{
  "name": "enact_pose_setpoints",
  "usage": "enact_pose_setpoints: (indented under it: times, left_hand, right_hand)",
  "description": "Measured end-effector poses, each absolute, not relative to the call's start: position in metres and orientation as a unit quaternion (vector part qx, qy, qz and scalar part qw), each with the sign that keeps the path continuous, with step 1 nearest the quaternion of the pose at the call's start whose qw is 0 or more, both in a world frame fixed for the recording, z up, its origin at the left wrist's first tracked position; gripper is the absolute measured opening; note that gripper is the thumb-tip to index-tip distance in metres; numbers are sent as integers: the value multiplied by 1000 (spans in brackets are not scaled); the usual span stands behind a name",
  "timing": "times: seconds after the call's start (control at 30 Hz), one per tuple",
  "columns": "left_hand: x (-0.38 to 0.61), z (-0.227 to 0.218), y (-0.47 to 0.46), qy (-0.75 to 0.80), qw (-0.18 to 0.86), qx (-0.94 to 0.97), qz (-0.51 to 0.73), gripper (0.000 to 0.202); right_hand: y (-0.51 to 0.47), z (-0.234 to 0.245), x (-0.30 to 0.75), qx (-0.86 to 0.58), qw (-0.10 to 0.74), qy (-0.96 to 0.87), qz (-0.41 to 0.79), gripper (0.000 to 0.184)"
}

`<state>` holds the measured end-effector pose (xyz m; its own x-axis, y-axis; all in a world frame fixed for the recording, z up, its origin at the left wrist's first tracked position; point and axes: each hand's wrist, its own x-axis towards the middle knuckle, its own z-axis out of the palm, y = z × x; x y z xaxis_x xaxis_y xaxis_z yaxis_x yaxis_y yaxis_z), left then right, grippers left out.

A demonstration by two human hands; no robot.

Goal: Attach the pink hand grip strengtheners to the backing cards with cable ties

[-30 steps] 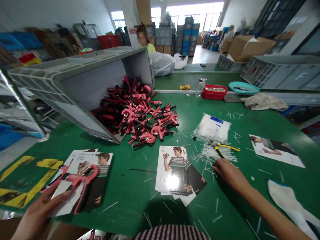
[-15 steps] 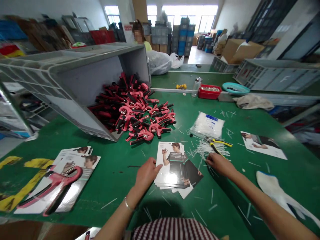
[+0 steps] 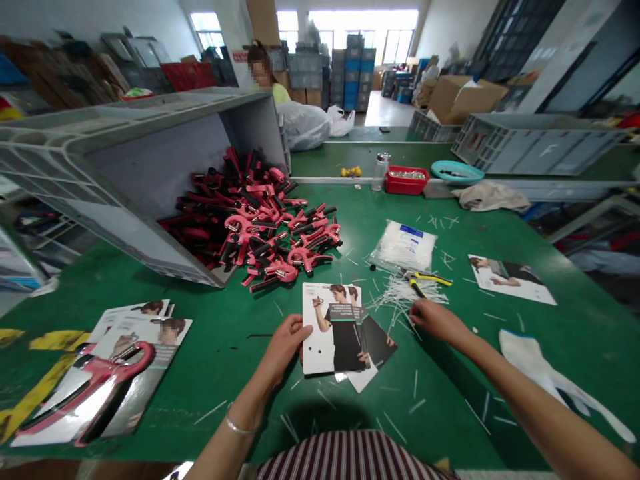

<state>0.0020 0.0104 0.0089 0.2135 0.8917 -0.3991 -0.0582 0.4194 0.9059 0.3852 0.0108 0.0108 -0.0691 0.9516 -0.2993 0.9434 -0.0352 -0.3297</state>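
My left hand grips the left edge of the top printed card of a small stack on the green table. My right hand rests on the table with curled fingers beside a loose heap of white cable ties and yellow-handled cutters; what its fingers hold is hidden. A pile of pink and black hand grippers spills from a tipped grey crate behind the cards. At the left lies a finished card with a pink gripper fastened on it.
A bag of cable ties lies behind the cutters. One card and a white glove lie at the right. A red tray, a jar, a teal dish and a grey crate stand further back. A person sits behind.
My left hand let go of the finished card at the left, crossed to the card stack and took its top card. My right hand stayed by the cable ties.
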Motion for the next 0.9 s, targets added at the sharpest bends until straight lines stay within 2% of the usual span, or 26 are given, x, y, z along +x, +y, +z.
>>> enact_pose_setpoints:
  times: [0.07, 0.27, 0.43, 0.63, 0.8, 0.9]
  left_hand:
    - [5, 14, 10, 500, 670, 409, 366, 36]
    - [7, 25, 15, 493, 680, 378, 389, 31]
    - [9, 19, 10, 492, 690, 364, 386, 31]
    - [10, 30, 7, 495, 693, 344, 396, 34]
    - [0, 27, 19, 498, 664, 369, 419, 38]
    - [-9, 19, 25, 510, 666, 361, 407, 38]
  right_hand:
    - [12, 21, 387, -681, 40, -674, 284, 16]
    - [8, 43, 378, -575, 221, -501, 608, 29]
    - [6, 36, 347, -490, 266, -429, 711, 33]
    - [17, 31, 300, -485, 345, -439, 674, 28]
    - [23, 31, 247, -477, 482, -505, 534, 23]
    - [19, 18, 214, -482, 509, -538, 469, 22]
